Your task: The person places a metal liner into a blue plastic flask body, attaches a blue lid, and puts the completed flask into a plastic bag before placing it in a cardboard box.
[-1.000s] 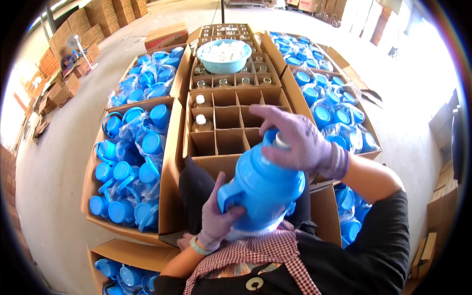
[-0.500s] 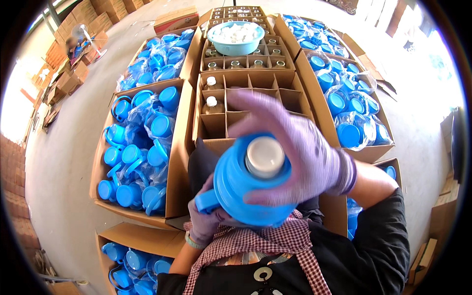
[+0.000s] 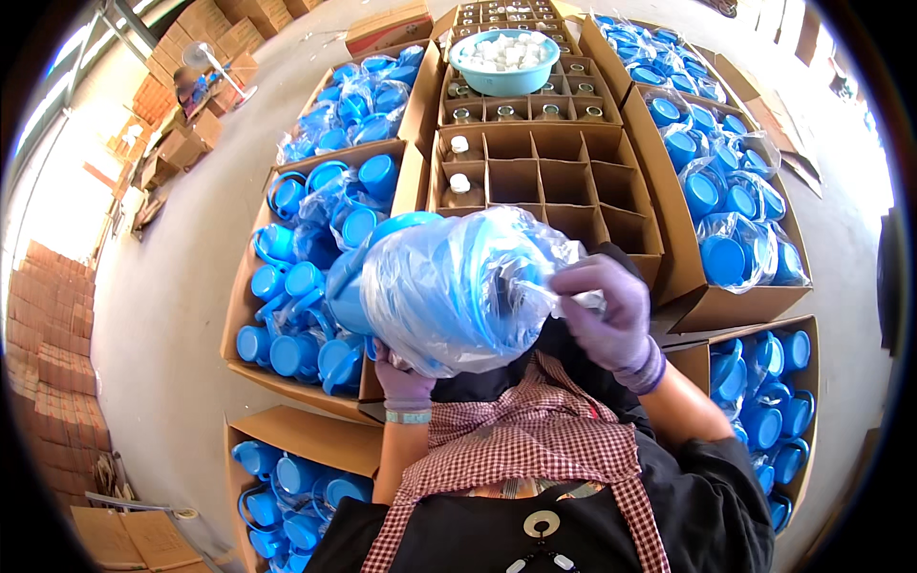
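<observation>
A blue thermos jug [image 3: 349,291] lies tilted on its side in front of me, mostly wrapped in a clear plastic bag [image 3: 449,286]. My left hand [image 3: 403,384], in a purple glove, is closed on it from below; the jug hides most of those fingers. At the base end, my gloved right hand [image 3: 616,320] pinches the gathered, crumpled end of the bag. Just beyond the jug stands a divided carton [image 3: 458,134] holding two bottles with white caps, the nearer bottle [image 3: 462,191] close to the jug.
Blue jugs fill cartons on the left [image 3: 229,334], the right [image 3: 688,306] and beside my lap, many in plastic. A light-blue basin [image 3: 506,81] of small white pieces rests on a far carton of bottles. A white fan [image 3: 234,81] and a person sit far left.
The jug has turned from white cap facing up to lying sideways, its bagged base toward the right. My right hand has gone from the cap end to the bag's end.
</observation>
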`<state>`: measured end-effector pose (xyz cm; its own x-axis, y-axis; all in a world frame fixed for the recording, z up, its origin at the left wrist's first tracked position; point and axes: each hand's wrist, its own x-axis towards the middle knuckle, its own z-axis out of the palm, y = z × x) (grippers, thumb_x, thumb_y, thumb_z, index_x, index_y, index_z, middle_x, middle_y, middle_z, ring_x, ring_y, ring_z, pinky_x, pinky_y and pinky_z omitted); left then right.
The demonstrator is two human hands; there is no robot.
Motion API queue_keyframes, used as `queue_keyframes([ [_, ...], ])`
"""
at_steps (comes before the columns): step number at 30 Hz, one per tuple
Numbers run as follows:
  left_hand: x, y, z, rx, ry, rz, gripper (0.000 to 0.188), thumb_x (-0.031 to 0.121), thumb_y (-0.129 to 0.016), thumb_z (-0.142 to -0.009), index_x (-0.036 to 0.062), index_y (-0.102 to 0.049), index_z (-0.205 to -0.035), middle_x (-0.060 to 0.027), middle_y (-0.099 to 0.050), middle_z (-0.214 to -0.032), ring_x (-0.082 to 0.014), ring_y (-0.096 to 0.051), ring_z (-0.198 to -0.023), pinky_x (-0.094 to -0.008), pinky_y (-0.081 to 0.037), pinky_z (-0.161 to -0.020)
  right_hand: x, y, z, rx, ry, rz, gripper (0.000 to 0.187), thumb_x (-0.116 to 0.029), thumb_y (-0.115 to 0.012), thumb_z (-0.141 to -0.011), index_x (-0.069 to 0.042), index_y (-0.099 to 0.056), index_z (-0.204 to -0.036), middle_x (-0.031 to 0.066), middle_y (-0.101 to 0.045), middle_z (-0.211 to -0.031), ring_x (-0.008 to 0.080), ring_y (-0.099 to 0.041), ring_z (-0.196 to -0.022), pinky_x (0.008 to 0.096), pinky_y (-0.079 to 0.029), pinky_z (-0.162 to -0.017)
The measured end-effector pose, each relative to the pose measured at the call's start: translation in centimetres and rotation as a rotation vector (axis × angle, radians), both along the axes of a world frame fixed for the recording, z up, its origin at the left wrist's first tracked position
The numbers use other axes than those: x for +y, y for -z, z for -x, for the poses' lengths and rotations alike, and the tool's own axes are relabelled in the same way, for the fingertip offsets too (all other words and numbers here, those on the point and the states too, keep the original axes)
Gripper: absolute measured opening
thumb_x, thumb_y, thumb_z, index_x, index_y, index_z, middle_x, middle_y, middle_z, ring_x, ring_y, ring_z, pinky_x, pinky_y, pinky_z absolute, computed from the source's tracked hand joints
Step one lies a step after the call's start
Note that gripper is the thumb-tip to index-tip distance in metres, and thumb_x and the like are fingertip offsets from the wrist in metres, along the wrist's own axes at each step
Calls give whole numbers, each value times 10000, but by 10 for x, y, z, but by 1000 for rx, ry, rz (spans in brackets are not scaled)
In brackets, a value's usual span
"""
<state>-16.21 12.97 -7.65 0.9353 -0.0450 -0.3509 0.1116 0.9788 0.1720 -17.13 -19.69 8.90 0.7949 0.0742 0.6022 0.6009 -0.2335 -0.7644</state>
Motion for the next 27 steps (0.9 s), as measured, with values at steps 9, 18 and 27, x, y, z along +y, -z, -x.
queue_keyframes([
  [9, -4, -3, 7, 29, -13, -348, 417, 408, -365, -1028, 139, -646, -1178, 103, -603, -660, -48, -573, -623, -450, -522, -963, 4, -43, -58, -602, -256, 742, 489, -250, -796, -789, -161, -639, -1243, 43, -720, -1100, 250, -703, -941, 418, -565, -800],
  [18, 29, 14, -15, -588, 181, 321, 553, 497, -546, -1002, 121, -574, -1406, -86, -620, -1419, -318, -515, -1363, -617, -324, -1182, 40, 53, -53, 892, -330, -791, 324, -68, -706, -907, -38, -666, -1228, 129, -692, -1093, 257, -720, -944, 331, -585, -847],
  [27, 14, -19, -5, -272, 55, 307, 556, 471, -540, -1014, 137, -535, -1459, -118, -549, -1511, -385, -470, -1411, -662, -267, -1199, 15, -10, -64, -598, -148, 583, 440, -226, -775, -746, -118, -682, -1162, 82, -672, -1151, 285, -691, -821, 396, -556, -642],
])
